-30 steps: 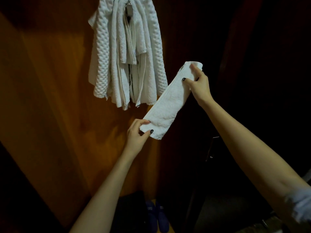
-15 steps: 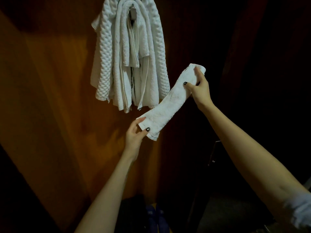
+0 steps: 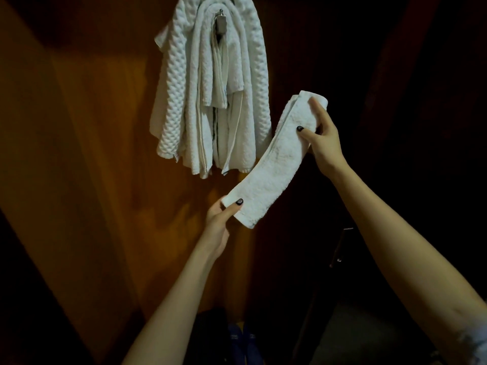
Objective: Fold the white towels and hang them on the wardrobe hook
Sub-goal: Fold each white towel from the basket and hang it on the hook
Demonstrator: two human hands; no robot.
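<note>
A white towel (image 3: 279, 164), folded into a long narrow strip, stretches diagonally in the air between my hands. My left hand (image 3: 220, 222) pinches its lower end with thumb on top. My right hand (image 3: 322, 139) grips its upper end, thumb across the front. Up and to the left, several white towels (image 3: 210, 96) hang in a bundle from a metal wardrobe hook (image 3: 220, 23) on the wooden wardrobe panel (image 3: 92, 154). The held towel's upper edge lies just right of the hanging bundle.
The wooden panel is lit orange on the left; the right side is dark. A dark door edge with a small handle (image 3: 340, 246) stands below my right forearm. Blue slippers (image 3: 243, 343) lie on the floor at the bottom.
The view has tilted, so the hanging bundle sits lower in frame. Both hands with the strip of towel stayed below and right of the bundle, with the grips unchanged.
</note>
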